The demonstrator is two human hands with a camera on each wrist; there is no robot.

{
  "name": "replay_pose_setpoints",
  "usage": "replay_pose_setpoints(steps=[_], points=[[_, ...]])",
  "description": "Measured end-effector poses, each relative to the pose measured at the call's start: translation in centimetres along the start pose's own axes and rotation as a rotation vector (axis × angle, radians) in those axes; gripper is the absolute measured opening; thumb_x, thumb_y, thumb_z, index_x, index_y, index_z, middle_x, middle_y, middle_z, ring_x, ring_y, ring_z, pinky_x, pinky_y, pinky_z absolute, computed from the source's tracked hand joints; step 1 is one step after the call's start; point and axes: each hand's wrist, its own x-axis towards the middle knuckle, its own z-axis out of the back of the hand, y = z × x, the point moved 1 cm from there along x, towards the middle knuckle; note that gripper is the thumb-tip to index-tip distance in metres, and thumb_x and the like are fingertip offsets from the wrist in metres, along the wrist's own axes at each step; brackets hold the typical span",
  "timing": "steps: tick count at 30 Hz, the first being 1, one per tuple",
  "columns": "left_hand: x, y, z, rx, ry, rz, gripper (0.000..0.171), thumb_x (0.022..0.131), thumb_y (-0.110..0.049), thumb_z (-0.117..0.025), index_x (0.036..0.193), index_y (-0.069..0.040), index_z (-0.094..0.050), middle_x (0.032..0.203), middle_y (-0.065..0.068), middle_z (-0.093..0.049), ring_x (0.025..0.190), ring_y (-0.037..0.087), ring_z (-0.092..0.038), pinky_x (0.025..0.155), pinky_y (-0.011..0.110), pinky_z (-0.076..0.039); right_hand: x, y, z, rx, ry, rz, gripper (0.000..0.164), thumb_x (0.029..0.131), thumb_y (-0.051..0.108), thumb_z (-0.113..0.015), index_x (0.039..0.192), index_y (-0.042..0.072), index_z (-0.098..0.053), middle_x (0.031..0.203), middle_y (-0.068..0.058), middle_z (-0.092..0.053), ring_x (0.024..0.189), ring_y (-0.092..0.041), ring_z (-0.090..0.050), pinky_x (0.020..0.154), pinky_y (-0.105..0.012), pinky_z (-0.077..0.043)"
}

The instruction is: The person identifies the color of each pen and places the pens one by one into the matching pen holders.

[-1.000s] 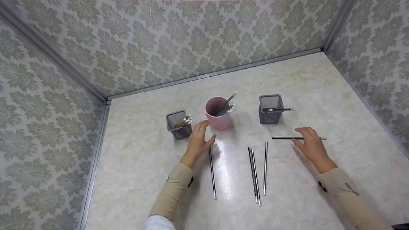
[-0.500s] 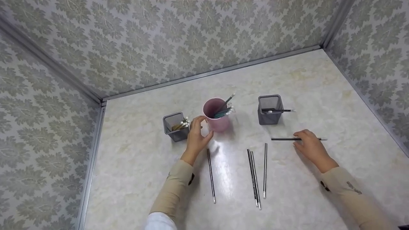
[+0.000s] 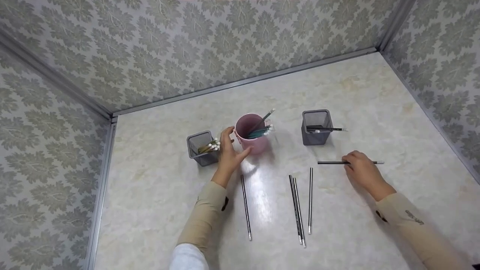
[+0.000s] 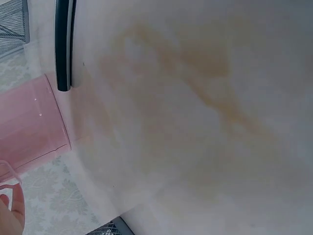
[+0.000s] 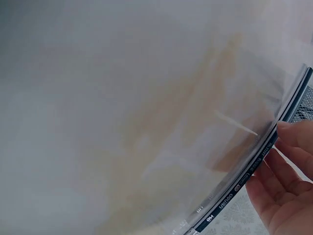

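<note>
My left hand [image 3: 229, 155] curves at the left side of a pink cup [image 3: 258, 145], its thumb at the cup's front. In the left wrist view, fingertips [image 4: 18, 198] are right at a thin pink loop on the cup. Green pencils [image 3: 258, 133] with white ends lean in the cup. My right hand [image 3: 363, 170] pinches a dark striped pencil [image 3: 328, 162] near its middle, lying crosswise. The right wrist view shows that pencil [image 5: 249, 174] between thumb and fingers. On the table between the hands lie several similar pencils [image 3: 310, 200].
A dark mesh holder [image 3: 204, 161] with several white-tipped pencils stands left of the cup. Another mesh holder [image 3: 315, 138], with dark pencils poking out over its right rim, stands behind the right hand's pencil. Patterned panels [image 3: 243, 37] with metal rails border the marbled table [image 3: 161, 210].
My left hand has come closer against the cup, its thumb now overlapping the cup's body. The right fingers have closed in on the pencil. The head view has shifted slightly.
</note>
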Motion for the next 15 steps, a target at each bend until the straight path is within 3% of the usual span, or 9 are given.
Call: replay_pose_setpoints(steps=[6, 15], points=[[0.8, 0.1, -0.5, -0.034, 0.005, 0.067, 0.091, 0.065, -0.013, -0.087, 0.136, 0.007, -0.033, 0.136, 0.023, -0.041, 0.129, 0.033, -0.039, 0.099, 0.044, -0.046, 0.2, 0.1, -0.1, -0.034, -0.038, 0.05, 0.016, 0.084, -0.005, -0.062, 0.098, -0.011, -0.066, 0.095, -0.022, -0.06, 0.089, -0.038, -0.057, 0.076, -0.048, -0.051], [2.4, -0.1, -1.2, -0.143, 0.074, 0.147, 0.11, 0.063, -0.014, -0.088, 0.145, 0.009, -0.018, 0.146, 0.024, -0.037, 0.136, 0.032, -0.036, 0.115, 0.038, -0.027, 0.5, 0.2, -0.6, -0.161, -0.112, 0.148, 0.006, 0.079, -0.009, -0.067, 0.085, -0.008, -0.068, 0.084, -0.018, -0.06, 0.078, -0.034, -0.06, 0.068, -0.042, -0.054]])
